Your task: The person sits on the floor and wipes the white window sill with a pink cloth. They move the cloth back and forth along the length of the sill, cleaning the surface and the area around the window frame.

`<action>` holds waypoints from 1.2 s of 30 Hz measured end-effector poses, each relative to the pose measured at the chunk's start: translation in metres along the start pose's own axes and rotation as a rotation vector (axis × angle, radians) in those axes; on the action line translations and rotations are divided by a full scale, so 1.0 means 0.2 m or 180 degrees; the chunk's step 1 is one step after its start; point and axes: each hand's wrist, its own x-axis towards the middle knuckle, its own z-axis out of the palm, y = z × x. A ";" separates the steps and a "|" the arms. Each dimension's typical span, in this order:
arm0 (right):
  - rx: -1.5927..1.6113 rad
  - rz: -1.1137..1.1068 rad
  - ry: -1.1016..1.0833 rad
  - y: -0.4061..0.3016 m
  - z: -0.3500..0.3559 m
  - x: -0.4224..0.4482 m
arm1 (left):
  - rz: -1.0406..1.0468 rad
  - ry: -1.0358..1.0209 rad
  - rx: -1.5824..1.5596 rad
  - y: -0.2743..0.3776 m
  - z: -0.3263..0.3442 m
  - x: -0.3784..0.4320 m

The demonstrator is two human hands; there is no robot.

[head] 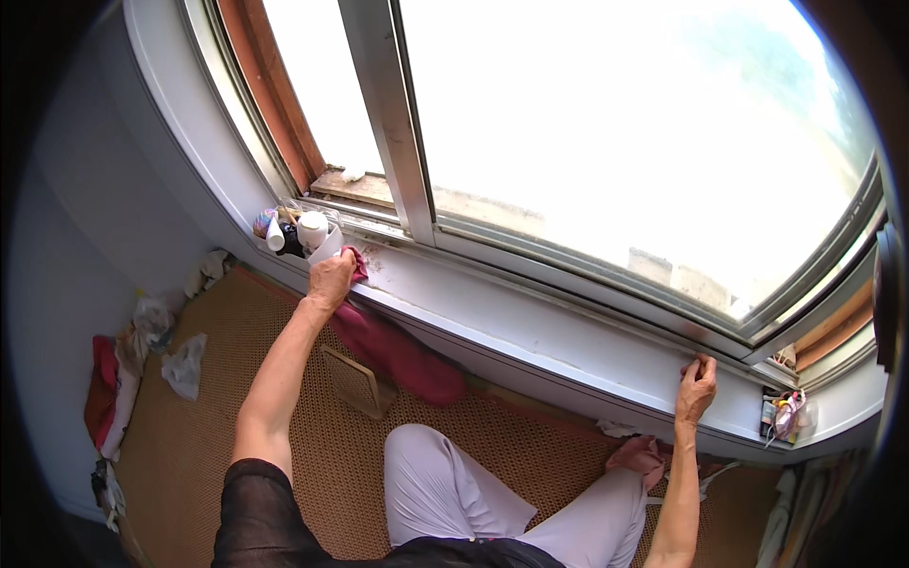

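My left hand (pixel 332 279) is at the left end of the white windowsill (pixel 497 319), beside a white container of bottles (pixel 312 228). Its fingers are closed around a dark pink cloth (pixel 358 265). Some brown specks of dirt lie on the sill just right of the cloth. My right hand (pixel 696 389) rests near the right end of the sill, against the lower rail of the sliding window, its fingers curled. Whether it holds anything cannot be told. A small box of odds and ends (pixel 783 417) stands to the right of it.
Below the sill a woven mat (pixel 284 426) spreads under my legs. On it are a long dark red cloth (pixel 398 355), a small woven-faced stand (pixel 355 380), a clear plastic bag (pixel 186 366) and a pink cloth (pixel 637 460). Metal window frames (pixel 387 128) rise beyond the sill.
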 end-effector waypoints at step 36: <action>-0.0081 0.0085 -0.0051 0.02 -0.03 0.00 | 0.0107 0.0146 -0.0943 0.26 -0.16 -0.02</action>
